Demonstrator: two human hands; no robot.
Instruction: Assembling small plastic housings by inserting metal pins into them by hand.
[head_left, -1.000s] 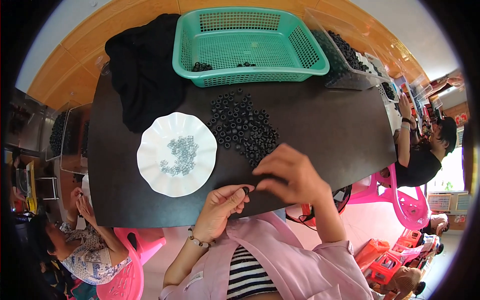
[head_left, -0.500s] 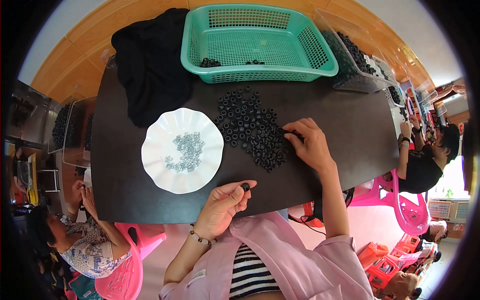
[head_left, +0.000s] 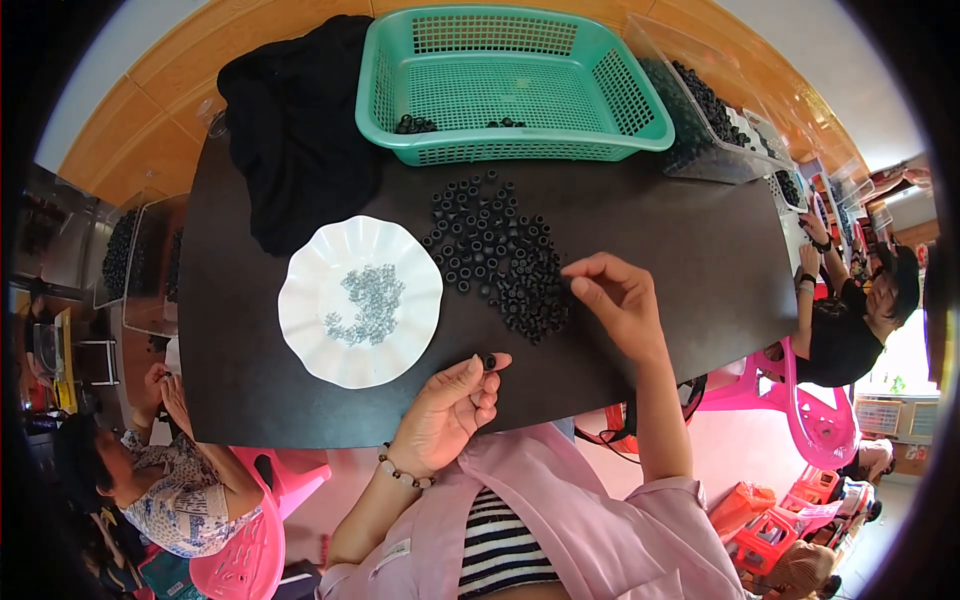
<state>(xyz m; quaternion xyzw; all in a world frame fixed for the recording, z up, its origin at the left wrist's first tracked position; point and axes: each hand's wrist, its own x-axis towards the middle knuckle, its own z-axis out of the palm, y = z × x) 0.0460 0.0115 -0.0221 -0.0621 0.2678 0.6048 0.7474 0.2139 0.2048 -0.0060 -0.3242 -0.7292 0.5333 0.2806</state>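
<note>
Landmark for all places: the glossy white plate with a wavy rim (head_left: 298, 320), set on the dark brown table (head_left: 700, 255).

Extent of work: a single small, round black piece with a hollow middle (head_left: 489, 363) is picked out and in hand, to the right of the plate and nearer the person. A broad heap of small black round pieces (head_left: 490, 235) lies just right of the plate; its far part shows larger, spaced-out rings, its near-right part smaller pieces packed closer. The plate itself bears a patch of tiny clear bits (head_left: 378, 300). Beyond the plate and to its right, the green plastic basket with mesh walls (head_left: 520, 150) holds two little clusters of black pieces. My judgement: much handling is left, as the heap far outnumbers those clusters. Which pieces count as finished, I cannot tell.

Hands: well apart from each other. The left hand (head_left: 450, 405), near-right of the plate, pinches the single piece between thumb and forefinger, other fingers curled. The right hand (head_left: 622, 300), well right of the plate, is at the heap's edge, fingers half bent, thumb close to forefinger; whether anything sits between the tips, I cannot tell.
</note>
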